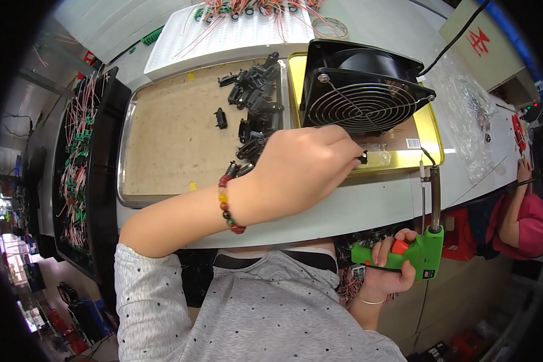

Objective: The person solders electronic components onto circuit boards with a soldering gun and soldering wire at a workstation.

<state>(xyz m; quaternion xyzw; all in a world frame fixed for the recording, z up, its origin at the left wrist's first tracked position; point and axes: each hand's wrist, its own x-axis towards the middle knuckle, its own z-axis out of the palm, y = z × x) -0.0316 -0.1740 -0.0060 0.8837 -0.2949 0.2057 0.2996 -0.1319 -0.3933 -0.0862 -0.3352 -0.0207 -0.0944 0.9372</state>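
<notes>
My left hand (301, 166) reaches across the bench, fingertips pinched on a small black part (363, 157), most of it hidden by the fingers. The part is just in front of the black fan (368, 99) with its round wire guard. My right hand (387, 270) grips a green soldering gun (429, 250), fingers around its handle by an orange trigger. Its metal barrel points up toward the yellow tray (438, 145), and a thin tube runs beside the barrel. Left of the fan, a heap of black plastic parts (256, 90) lies in a shallow metal-rimmed tray (157, 133), partly covered by my left hand.
A white tray (181, 45) at the back carries red-wired green parts (247, 7), near a tape roll (330, 27). More wired parts fill a black bin (111, 96) on the left. Clear plastic (467, 111) lies to the right, where another person's arm (517, 196) shows.
</notes>
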